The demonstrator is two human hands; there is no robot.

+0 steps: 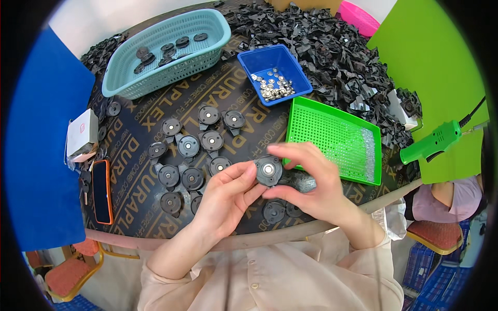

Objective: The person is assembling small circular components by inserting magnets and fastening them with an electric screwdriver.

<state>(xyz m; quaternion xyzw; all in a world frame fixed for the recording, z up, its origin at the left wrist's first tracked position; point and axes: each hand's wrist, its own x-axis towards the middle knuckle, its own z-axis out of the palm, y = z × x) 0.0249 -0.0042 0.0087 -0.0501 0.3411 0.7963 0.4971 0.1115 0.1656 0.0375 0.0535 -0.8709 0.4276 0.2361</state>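
In front of me, above the table's near edge, is a round black plastic part (pixel 268 170) with a shiny metal piece at its centre. My left hand (pixel 225 194) pinches its left side between thumb and fingers. The thumb and forefinger of my right hand (pixel 326 181) close round its upper and lower rim. Several similar round black parts (pixel 188 147) lie on the table to the left, many with a metal centre. More of them, including a black disc (pixel 273 212), lie just below my right hand. A blue bin (pixel 302 95) beyond my hands holds small shiny metal pieces (pixel 274 85).
A green perforated tray (pixel 306 116) with small silvery pieces stands right of centre. A pale blue basket (pixel 129 90) holds black discs. Black plastic pieces (pixel 321 49) are heaped behind. At right is a green power screwdriver (pixel 433 142); at left, a phone (pixel 102 192) and white box (pixel 83 132).
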